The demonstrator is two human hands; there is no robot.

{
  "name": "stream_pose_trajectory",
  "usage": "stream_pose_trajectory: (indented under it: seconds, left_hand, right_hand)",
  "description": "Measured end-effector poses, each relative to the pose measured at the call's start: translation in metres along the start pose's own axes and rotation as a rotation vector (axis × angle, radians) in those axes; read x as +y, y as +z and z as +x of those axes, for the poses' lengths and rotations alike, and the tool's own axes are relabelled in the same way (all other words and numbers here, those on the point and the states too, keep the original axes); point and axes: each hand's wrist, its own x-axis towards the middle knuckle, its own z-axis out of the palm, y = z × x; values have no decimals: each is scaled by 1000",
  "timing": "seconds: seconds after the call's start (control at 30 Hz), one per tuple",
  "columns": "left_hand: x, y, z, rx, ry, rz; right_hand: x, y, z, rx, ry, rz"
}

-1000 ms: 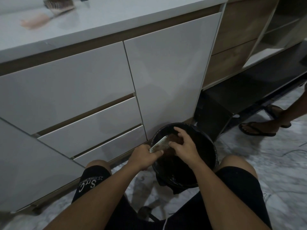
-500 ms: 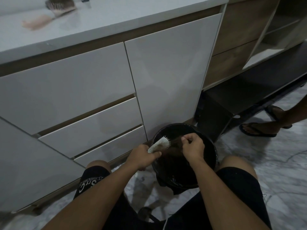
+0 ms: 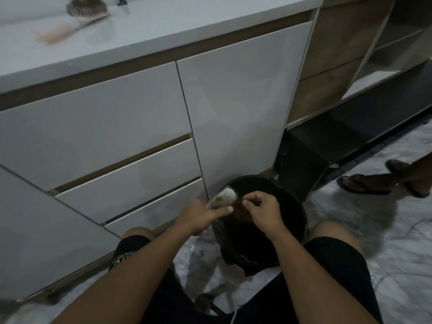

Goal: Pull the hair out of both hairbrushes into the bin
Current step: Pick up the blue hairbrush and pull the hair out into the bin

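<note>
Left hand (image 3: 198,215): wrapped round the handle of the white hairbrush (image 3: 223,199), head poking up over the near-left rim of the bin, bristles facing right.
Right hand (image 3: 263,211): fingertips pinched on a clump of brown hair (image 3: 240,210) right beside the bristles, over the bin's opening.
Bin (image 3: 297,208): black, round, on the marble floor (image 3: 374,230) between the person's knees, up against the white cabinet door (image 3: 238,108).
Second hairbrush (image 3: 87,10): way up on the countertop (image 3: 163,26), far-left corner, packed with hair, pinkish handle pointing left.
Background: someone's sandalled feet (image 3: 364,184) at the right edge.
</note>
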Motion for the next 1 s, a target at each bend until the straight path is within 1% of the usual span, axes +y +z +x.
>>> stream_pose_trajectory:
  seconds: [0.07, 0.1, 0.17, 0.23, 0.3, 0.4, 0.47, 0.53, 0.6, 0.67, 0.73, 0.83, 0.9, 1.0]
  left_hand:
    - [-2, -1, 0, 3, 18, 101]
    - [-2, -1, 0, 16, 35, 186]
    - [-3, 1, -1, 55, 92, 385]
    - [-4, 4, -1, 86, 144, 502]
    - [-2, 6, -2, 94, 157, 549]
    - [2, 8, -3, 95, 137, 588]
    - [2, 7, -2, 76, 109, 552]
    - [1, 5, -2, 58, 85, 518]
    - [0, 2, -1, 55, 80, 505]
    - [0, 0, -2, 53, 79, 474]
    - [0, -2, -2, 44, 77, 446]
    - [-1, -5, -1, 27, 73, 431]
    - [-1, -8, 0, 20, 64, 438]
    - [-3, -15, 1, 29, 44, 441]
  right_hand:
    - [-2, -3, 0, 32, 68, 77]
    - [-4, -5, 0, 33, 113, 175]
    - [-13, -7, -4, 0, 216, 450]
    - [-19, -11, -6, -55, 302, 661]
    - [-21, -13, -6, -100, 347, 760]
    - [-21, -14, -6, -122, 348, 815]
    - [-20, -14, -6, -124, 322, 797]
    - [-19, -16, -6, -155, 273, 714]
    - [-18, -17, -7, -185, 222, 548]
    - [-18, -15, -8, -167, 182, 387]
    - [-17, -12, -8, -99, 155, 251]
    - [-13, -10, -4, 71, 160, 56]
    - [-9, -14, 1, 190, 194, 29]
    - [-5, -22, 6, 326, 260, 80]
